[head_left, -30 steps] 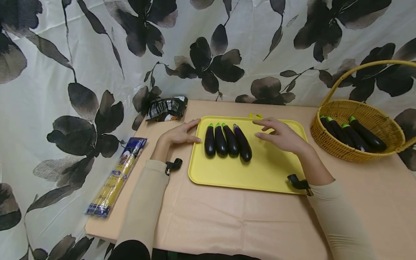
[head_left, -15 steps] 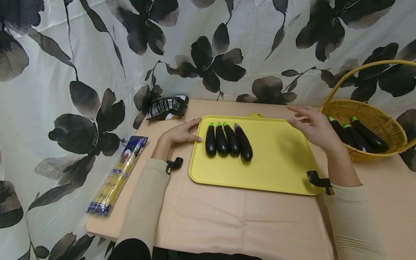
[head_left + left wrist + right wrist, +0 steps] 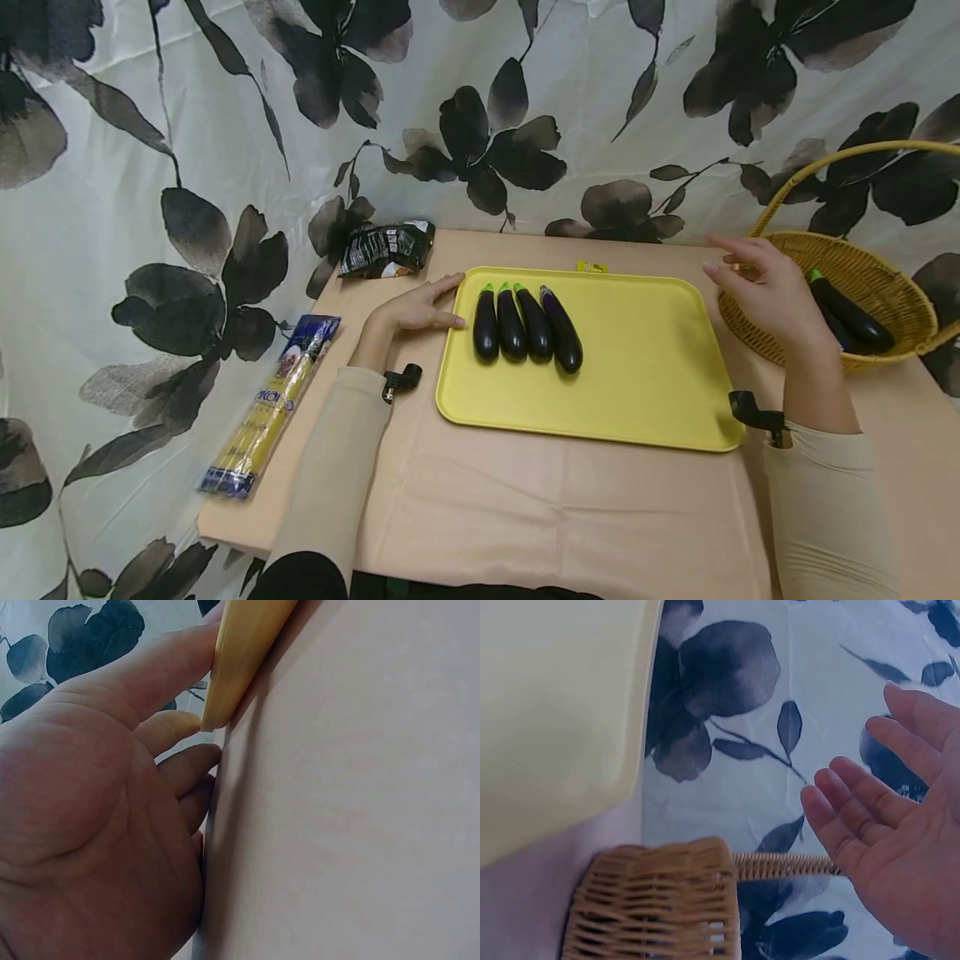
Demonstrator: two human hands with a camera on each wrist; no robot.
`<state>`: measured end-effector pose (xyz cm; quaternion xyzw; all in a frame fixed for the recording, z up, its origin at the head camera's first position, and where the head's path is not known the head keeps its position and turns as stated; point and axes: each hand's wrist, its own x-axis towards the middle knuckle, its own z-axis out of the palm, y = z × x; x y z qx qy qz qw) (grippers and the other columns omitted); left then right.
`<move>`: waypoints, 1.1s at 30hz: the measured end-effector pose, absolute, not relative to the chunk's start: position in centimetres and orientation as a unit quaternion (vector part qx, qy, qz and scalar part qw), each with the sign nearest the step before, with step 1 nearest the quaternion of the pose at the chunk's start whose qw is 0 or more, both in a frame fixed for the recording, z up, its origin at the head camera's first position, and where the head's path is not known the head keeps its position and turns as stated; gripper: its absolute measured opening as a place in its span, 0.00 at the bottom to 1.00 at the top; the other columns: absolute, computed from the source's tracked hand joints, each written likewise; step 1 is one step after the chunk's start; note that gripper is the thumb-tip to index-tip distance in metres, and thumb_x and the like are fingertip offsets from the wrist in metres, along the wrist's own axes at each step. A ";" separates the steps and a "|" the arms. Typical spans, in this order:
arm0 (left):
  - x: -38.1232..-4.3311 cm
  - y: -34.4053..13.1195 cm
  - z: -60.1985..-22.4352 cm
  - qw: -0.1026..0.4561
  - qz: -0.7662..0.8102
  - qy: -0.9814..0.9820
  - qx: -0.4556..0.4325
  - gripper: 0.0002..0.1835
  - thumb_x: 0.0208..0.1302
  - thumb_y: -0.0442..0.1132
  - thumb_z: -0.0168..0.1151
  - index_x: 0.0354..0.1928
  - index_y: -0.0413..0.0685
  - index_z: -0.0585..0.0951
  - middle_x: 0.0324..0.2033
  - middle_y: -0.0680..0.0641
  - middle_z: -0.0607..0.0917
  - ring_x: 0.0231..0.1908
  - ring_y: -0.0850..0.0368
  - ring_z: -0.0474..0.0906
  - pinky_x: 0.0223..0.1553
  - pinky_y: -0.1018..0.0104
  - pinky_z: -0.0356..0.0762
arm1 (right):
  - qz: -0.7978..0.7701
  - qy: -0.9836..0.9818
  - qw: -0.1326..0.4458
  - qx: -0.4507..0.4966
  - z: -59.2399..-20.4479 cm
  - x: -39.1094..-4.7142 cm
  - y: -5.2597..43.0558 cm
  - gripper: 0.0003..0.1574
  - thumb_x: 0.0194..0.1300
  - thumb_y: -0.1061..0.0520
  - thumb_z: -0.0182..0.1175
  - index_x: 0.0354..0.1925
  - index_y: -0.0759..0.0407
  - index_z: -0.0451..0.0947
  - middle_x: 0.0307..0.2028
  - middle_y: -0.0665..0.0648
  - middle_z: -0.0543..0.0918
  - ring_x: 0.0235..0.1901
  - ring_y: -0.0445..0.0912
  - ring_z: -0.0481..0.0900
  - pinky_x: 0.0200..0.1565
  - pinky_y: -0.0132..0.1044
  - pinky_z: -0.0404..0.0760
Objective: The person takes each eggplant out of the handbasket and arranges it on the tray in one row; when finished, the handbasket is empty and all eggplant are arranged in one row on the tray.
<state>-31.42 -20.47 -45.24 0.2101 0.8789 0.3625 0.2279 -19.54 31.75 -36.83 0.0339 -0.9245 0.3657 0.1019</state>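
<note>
Several dark eggplants (image 3: 536, 325) with green tips lie side by side on the left half of a yellow tray (image 3: 637, 400). My left hand (image 3: 415, 308) rests at the tray's left edge, its thumb at the rim and the other fingers loosely extended, as the left wrist view also shows. Over the left side of a wicker basket (image 3: 892, 283) hovers my right hand (image 3: 776, 287), fingers spread and nothing in them. More eggplants (image 3: 855, 312) lie in the basket, partly hidden behind that hand. In the right wrist view the hand (image 3: 900, 832) is above the basket (image 3: 660, 900).
A blue and yellow pack of spaghetti (image 3: 273, 404) lies along the table's left edge. At the back left is a black packet (image 3: 387, 249), and a small yellow packet (image 3: 592, 267) sits behind the tray. A flowered curtain (image 3: 247, 167) hangs behind the table.
My right hand has moved right, from above the tray to above the basket, and now covers some of the eggplants there. The left hand stays at the tray's edge.
</note>
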 end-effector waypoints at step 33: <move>-31.3 -20.4 -45.1 0.237 0.375 0.871 0.211 0.58 0.59 0.56 0.78 0.84 0.62 0.51 0.84 0.54 0.49 0.84 0.53 0.38 0.83 0.51 0.38 | 0.289 -0.954 0.077 -0.028 -38.9 -20.4 41.6 0.35 0.80 0.43 0.54 0.77 0.53 0.67 0.60 0.66 0.74 0.47 0.44 0.71 0.31 0.25 0.68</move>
